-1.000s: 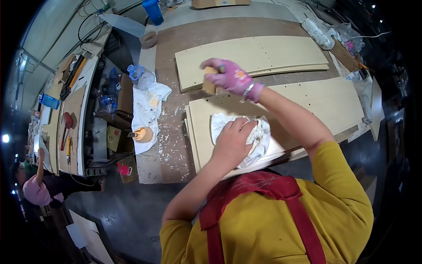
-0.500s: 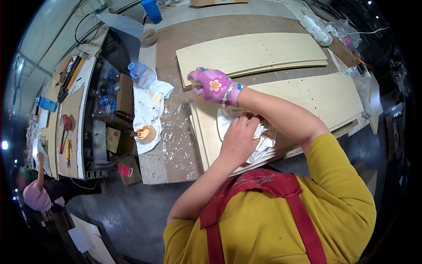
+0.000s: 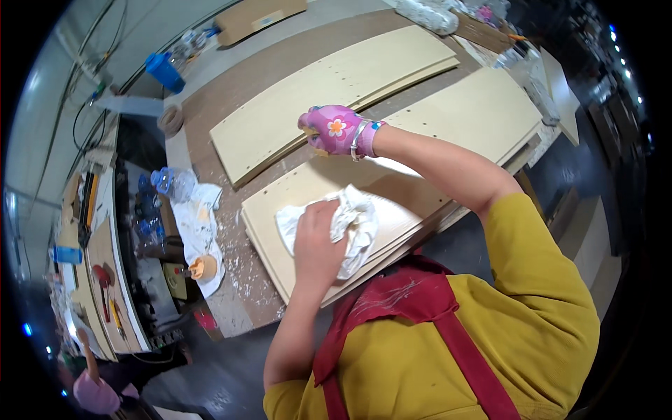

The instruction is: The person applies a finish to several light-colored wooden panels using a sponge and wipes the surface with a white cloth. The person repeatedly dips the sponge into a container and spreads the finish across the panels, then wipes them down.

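My bare left hand (image 3: pixel 316 238) presses a crumpled white rag (image 3: pixel 360 220) onto the top of the near stack of pale wooden panels (image 3: pixel 476 115), close to its left end. The fingers are bent over the cloth. Above the same stack is my right hand (image 3: pixel 334 131), in a pink flowered glove with a bracelet at the wrist. Its fingers are curled closed; a yellowish bit shows at them, too small to name. Behind lies a second stack of curved pale panels (image 3: pixel 336 77) with small dark holes.
On the table's left side, a white cloth (image 3: pixel 199 220) carries a clear jug (image 3: pixel 175 183) and a small tub of orange-tan paste (image 3: pixel 203 267). A blue cup (image 3: pixel 165 72) and cardboard box (image 3: pixel 259 19) stand at the back. Another person (image 3: pixel 94 392) is at the lower left.
The view has turned, shifting the table. My left hand and the rag have moved left along the near panel, out from beneath my right forearm. My right hand stays closed and raised.
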Tool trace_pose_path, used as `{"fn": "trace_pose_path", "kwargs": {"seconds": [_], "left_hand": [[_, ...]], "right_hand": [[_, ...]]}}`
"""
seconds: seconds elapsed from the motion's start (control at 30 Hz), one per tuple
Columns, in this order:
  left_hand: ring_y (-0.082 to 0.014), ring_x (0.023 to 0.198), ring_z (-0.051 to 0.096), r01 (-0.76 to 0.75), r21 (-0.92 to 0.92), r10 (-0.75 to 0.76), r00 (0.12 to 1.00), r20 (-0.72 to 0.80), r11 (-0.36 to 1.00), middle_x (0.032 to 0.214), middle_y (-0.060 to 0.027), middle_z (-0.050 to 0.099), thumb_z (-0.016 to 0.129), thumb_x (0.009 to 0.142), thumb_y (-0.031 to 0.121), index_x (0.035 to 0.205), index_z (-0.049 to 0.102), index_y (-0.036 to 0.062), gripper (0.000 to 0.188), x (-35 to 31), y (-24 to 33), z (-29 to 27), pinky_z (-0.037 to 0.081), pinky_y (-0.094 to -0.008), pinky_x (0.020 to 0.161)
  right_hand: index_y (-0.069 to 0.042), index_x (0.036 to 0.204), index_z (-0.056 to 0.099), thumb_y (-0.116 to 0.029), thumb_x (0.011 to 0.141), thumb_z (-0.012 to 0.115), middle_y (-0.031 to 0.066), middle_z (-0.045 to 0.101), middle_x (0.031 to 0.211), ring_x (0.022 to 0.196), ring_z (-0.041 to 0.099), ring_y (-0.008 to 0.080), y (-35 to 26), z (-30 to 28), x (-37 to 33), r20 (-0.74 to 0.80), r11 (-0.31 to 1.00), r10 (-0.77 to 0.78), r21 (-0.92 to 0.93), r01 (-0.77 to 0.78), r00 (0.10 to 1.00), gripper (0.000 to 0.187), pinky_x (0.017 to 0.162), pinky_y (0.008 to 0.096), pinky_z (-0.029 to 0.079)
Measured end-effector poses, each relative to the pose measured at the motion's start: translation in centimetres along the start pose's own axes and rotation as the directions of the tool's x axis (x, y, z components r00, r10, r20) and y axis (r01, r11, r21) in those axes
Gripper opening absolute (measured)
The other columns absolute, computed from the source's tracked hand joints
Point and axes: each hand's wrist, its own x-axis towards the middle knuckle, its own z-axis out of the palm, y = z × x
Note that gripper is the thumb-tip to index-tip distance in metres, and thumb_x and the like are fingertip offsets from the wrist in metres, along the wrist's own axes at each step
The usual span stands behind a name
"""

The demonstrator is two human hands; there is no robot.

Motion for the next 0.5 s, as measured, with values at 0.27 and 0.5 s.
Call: {"fn": "trace_pose_path", "kwargs": {"seconds": [0.27, 0.5], "left_hand": [[-0.0367, 0.103, 0.055, 0.108, 0.034, -0.108, 0.994, -0.020, 0.994, 0.109, -0.0193, 0.056, 0.065, 0.075, 0.002, 0.112, 0.056, -0.0020, 0.039, 0.9, 0.8, 1.2, 0.044, -0.0409, 0.091], [-0.0360, 0.103, 0.055, 0.099, 0.034, -0.100, 0.995, 0.021, 0.994, 0.108, -0.0200, 0.056, 0.065, 0.079, 0.003, 0.112, 0.054, -0.0034, 0.035, 6.7, 7.4, 9.0, 0.043, -0.0394, 0.092]], "right_hand": [[-0.006, 0.106, 0.063, -0.014, 0.080, 0.061, 0.0159, 0.067, 0.096, 0.090, 0.065, 0.0348, 9.2, -3.2, -2.7, 0.022, 0.996, 0.082, -0.025, -0.082, 0.996, 0.027, 0.077, 0.0415, 0.052], [-0.005, 0.098, 0.063, -0.015, 0.080, 0.062, 0.0160, 0.067, 0.089, 0.087, 0.066, 0.0347, 15.4, -7.1, -5.1, 0.092, 0.998, 0.051, 0.037, -0.054, 0.995, 0.021, 0.075, 0.0422, 0.053]]}}
